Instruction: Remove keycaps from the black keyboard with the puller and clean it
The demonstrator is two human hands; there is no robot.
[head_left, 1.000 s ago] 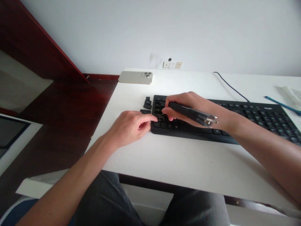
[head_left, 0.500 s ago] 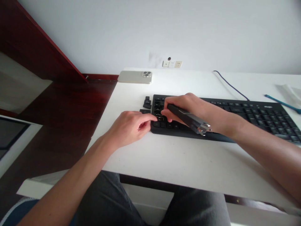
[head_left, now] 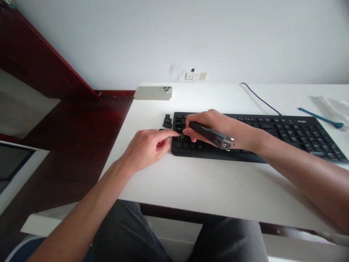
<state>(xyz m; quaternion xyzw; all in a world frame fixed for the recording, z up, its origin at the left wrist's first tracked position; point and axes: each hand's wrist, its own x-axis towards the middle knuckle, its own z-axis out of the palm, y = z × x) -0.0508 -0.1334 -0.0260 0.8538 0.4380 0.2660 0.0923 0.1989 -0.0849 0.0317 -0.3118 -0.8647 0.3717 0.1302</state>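
A black keyboard [head_left: 226,154] lies on the white table, with some keycaps off at its left end. My right hand [head_left: 208,123] is closed around the black handle of a keycap puller [head_left: 208,134], which slants across the left keys. Metal prongs stick out of its near end. Thin bright wires show at its far end, low over the keys by the left edge. My left hand [head_left: 148,145] rests at the keyboard's left edge, index finger stretched out to the wires and other fingers curled loosely. Whether the fingertip touches wire or key I cannot tell. Loose black keycaps [head_left: 167,122] lie just beyond this hand.
A phone [head_left: 152,92] lies face down at the table's far left corner. The keyboard cable [head_left: 260,97] runs toward the back. A blue brush-like tool [head_left: 321,118] and a clear plastic bag [head_left: 334,107] lie at the right. Sockets [head_left: 196,76] are on the wall.
The view has shifted slightly. My left index finger has straightened a little by the wires. The keycap puller stays in my right hand over the same keys.
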